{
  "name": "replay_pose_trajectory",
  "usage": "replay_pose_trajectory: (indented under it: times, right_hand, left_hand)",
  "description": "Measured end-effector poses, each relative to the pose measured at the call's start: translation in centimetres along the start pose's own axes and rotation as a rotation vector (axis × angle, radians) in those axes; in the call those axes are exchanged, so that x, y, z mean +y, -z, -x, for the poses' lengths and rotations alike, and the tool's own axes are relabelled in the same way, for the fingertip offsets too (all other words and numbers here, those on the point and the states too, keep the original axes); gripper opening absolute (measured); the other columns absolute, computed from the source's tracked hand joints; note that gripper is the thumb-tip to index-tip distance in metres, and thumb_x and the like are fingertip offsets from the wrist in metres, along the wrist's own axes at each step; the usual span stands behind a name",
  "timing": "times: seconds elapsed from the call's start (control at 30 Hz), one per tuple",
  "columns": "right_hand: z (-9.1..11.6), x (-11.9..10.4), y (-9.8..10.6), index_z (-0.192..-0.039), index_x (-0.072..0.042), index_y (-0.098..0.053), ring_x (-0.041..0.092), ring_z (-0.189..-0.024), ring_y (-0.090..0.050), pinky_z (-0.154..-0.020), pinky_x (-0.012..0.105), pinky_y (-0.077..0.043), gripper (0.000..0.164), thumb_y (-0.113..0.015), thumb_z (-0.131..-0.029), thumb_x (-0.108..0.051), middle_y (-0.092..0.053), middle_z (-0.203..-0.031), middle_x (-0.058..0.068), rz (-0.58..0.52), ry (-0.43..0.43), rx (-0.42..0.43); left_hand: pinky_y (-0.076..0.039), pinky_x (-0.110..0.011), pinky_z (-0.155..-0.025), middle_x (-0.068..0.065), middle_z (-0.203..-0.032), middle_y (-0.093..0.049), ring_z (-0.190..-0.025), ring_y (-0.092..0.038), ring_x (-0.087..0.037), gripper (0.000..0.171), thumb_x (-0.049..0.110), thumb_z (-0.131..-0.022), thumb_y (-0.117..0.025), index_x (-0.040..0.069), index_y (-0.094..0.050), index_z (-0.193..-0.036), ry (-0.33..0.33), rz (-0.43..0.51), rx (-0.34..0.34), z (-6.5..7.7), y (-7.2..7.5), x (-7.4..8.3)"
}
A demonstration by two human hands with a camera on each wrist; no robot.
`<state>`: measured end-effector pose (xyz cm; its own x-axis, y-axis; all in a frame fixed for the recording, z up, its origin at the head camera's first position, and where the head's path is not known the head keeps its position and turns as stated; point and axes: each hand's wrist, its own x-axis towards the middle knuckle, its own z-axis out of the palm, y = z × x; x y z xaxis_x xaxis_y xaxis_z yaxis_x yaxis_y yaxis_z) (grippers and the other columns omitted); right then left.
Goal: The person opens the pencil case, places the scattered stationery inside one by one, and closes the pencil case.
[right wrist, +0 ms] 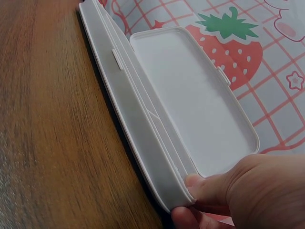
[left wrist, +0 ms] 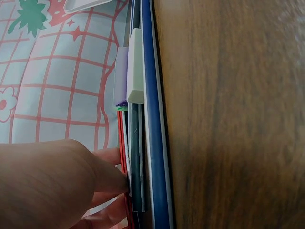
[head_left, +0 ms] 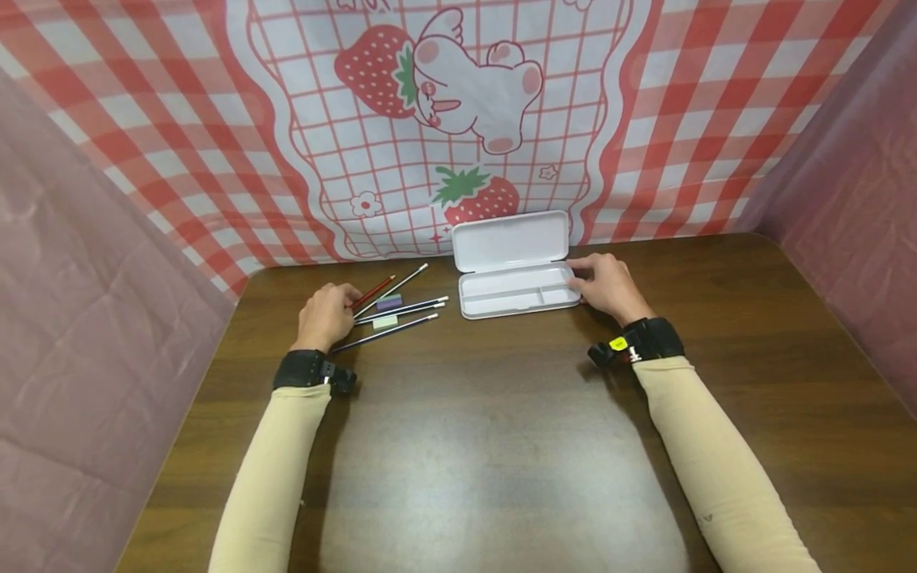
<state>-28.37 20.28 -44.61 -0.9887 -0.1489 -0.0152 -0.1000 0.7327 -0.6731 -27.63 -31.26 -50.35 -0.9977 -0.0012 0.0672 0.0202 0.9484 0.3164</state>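
Left sleeve [head_left: 261,477] and right sleeve [head_left: 719,454]: pale yellow, long, close-fitting; small dark mark [head_left: 706,518] on the right. Left wristband [head_left: 299,370] and right wristband [head_left: 661,339]: black, wide, each with a compact black device [head_left: 342,379]. Right device: bright yellow tag [head_left: 618,344], silvery fitting [head_left: 634,355]. Left hand [head_left: 324,317], right hand [head_left: 611,286]: both ungloved.

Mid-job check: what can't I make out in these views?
Head: left end of the red pencil, hidden by the left grip.
Left wrist: white case, mostly cut off by the top edge.
Right wrist: right grip, partly cut off by the frame's edge.
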Motion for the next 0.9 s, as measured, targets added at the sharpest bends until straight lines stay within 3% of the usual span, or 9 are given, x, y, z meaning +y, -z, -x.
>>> replay_pose_trajectory:
  times: [0.67, 0.9]
  right_hand:
    - [0.0, 0.0, 0.2, -0.152, 0.001, -0.067, 0.011, -0.070, -0.067, -0.063, 0.023, -0.048, 0.046, -0.070, -0.107, -0.009, -0.069, -0.127, 0.028, -0.014, -0.007, -0.019]
    - [0.1, -0.1, 0.2, -0.153, 0.000, -0.067, 0.013, -0.072, -0.068, -0.063, 0.023, -0.048, 0.047, -0.071, -0.108, -0.009, -0.068, -0.134, 0.028, -0.033, -0.021, -0.034]
  left_hand:
    - [-0.060, -0.059, -0.077, -0.008, -0.113, -0.073, -0.105, -0.072, -0.034, 0.041, 0.003, -0.091, -0.069, 0.019, -0.079, -0.128, -0.049, -0.008, 0.077, -1.2, -0.1, -0.5]
    - [-0.061, -0.060, -0.082, -0.010, -0.117, -0.074, -0.111, -0.072, -0.034, 0.040, 0.004, -0.097, -0.065, 0.019, -0.079, -0.131, -0.044, 0.046, 0.046, 0.1, 2.1, 1.6]
